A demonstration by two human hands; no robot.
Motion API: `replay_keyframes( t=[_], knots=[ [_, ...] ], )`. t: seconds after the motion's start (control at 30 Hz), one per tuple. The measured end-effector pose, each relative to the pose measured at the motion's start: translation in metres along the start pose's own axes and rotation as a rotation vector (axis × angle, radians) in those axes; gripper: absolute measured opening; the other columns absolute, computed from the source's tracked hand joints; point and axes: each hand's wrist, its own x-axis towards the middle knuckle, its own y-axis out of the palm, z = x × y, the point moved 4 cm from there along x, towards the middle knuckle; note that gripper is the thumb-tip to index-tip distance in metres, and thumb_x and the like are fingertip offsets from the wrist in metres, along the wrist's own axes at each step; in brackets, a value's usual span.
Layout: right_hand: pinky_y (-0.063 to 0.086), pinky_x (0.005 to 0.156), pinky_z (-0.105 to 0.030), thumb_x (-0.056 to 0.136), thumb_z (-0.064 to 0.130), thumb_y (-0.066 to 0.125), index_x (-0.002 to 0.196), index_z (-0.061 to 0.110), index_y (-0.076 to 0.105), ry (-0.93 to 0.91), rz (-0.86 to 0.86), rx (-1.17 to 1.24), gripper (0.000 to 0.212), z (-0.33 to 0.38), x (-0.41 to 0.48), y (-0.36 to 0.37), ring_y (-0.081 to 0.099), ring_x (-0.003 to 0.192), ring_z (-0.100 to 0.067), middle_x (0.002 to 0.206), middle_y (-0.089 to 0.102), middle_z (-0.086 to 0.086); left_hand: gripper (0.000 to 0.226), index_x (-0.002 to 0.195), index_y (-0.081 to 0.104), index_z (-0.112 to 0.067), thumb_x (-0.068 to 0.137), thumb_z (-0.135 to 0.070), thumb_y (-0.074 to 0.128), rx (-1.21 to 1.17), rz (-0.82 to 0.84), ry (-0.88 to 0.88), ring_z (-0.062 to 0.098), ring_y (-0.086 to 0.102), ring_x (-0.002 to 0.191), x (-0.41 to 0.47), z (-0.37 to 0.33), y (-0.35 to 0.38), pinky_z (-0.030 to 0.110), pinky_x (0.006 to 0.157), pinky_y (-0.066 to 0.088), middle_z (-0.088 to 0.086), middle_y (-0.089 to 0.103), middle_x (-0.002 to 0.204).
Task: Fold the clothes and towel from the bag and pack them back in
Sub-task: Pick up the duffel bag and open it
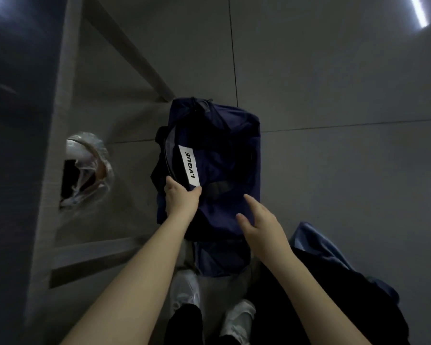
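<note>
A navy duffel bag with a white "LVQUE" label lies on the grey tiled floor in the middle of the view. My left hand grips the bag's fabric at its near left edge, just below the label. My right hand hovers over the bag's near right part with its fingers spread and holds nothing. A pile of clothes, dark fabric over a blue piece, sits on the floor at the lower right beside my right forearm.
A dark table with a grey frame fills the left side. Under it stands a bin with a clear plastic liner. My white shoes are just below the bag. Open tiled floor lies to the right and beyond.
</note>
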Motion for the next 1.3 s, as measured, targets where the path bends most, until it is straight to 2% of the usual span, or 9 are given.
replay_keyframes(
  t=[0.1,0.23,0.3,0.37,0.5,0.63,0.97,1.13,1.3],
  knots=[
    [0.028,0.106,-0.024,0.098,0.030,0.046,0.149,0.019,0.026,0.019,-0.009,0.056,0.055,-0.013,0.009,0.012,0.031,0.138,-0.012,0.151,0.033,0.004,0.101,0.151,0.000,-0.007,0.083,-0.029,0.071,0.014,-0.067,0.014,0.029,0.027,0.140,0.018,0.001,0.007,0.040,0.106,0.032,0.011,0.017,0.156],
    [0.028,0.106,-0.023,0.098,0.031,0.046,0.149,0.020,0.027,-0.012,0.011,0.023,0.055,-0.024,0.012,0.019,0.031,0.138,-0.011,0.151,0.034,0.006,0.100,0.149,0.011,-0.007,0.077,-0.027,0.077,0.065,-0.116,0.054,0.031,0.040,0.131,0.041,-0.005,0.012,0.045,0.098,0.041,0.011,0.034,0.149],
    [0.028,0.104,-0.021,0.098,0.031,0.045,0.148,0.020,0.027,-0.019,0.011,-0.004,0.054,-0.027,0.015,0.018,0.031,0.137,-0.011,0.151,0.034,0.005,0.084,0.141,0.028,-0.005,0.076,-0.020,0.078,0.102,-0.108,0.046,0.033,0.051,0.120,0.049,-0.007,0.016,0.042,0.085,0.048,0.013,0.045,0.138],
    [0.028,0.103,-0.022,0.099,0.030,0.045,0.148,0.019,0.027,-0.016,0.006,-0.020,0.054,-0.029,0.018,0.014,0.032,0.137,-0.012,0.150,0.035,0.005,0.051,0.123,0.047,-0.002,0.079,-0.010,0.072,0.196,-0.080,0.072,0.034,0.057,0.108,0.053,-0.008,0.019,0.036,0.074,0.045,0.016,0.054,0.126],
    [0.031,0.102,-0.023,0.099,0.029,0.045,0.148,0.018,0.029,-0.025,-0.017,-0.034,0.053,-0.028,0.020,0.007,0.035,0.136,-0.014,0.149,0.038,0.003,0.019,0.106,0.058,0.001,0.089,-0.005,0.054,0.386,-0.070,0.150,0.039,0.057,0.104,0.049,-0.009,0.019,0.035,0.072,0.039,0.020,0.060,0.115],
    [0.030,0.100,-0.022,0.099,0.029,0.044,0.147,0.017,0.029,-0.018,-0.024,-0.056,0.052,-0.019,0.014,-0.002,0.035,0.136,-0.015,0.149,0.038,0.002,0.020,0.101,0.060,0.000,0.095,-0.016,0.052,0.447,-0.060,0.248,0.037,0.058,0.101,0.028,-0.026,0.013,0.033,0.070,0.037,0.019,0.062,0.110],
    [0.030,0.104,-0.024,0.099,0.028,0.045,0.145,0.015,0.034,-0.037,-0.133,-0.069,0.049,0.034,-0.019,-0.083,0.038,0.135,-0.015,0.147,0.041,0.001,0.022,0.092,0.055,0.000,0.096,-0.021,0.049,0.268,-0.014,0.316,0.039,0.057,0.099,-0.048,-0.112,-0.020,0.036,0.073,0.040,0.021,0.062,0.106],
    [0.031,0.104,-0.023,0.098,0.026,0.046,0.143,0.013,0.037,-0.033,-0.225,-0.031,0.047,0.063,-0.056,-0.142,0.039,0.134,-0.015,0.145,0.043,0.000,0.023,0.078,0.045,-0.010,0.097,-0.024,0.044,0.214,0.015,0.381,0.028,0.053,0.085,-0.108,-0.161,-0.054,0.034,0.067,0.036,0.012,0.059,0.093],
    [0.031,0.099,-0.018,0.098,0.024,0.047,0.140,0.012,0.042,-0.046,-0.306,-0.001,0.044,0.101,-0.111,-0.191,0.043,0.130,-0.015,0.140,0.048,0.000,0.023,0.080,0.054,-0.008,0.094,-0.023,0.046,0.178,0.015,0.418,0.035,0.058,0.096,-0.179,-0.200,-0.104,0.040,0.086,0.044,0.016,0.064,0.096]
  ],
)
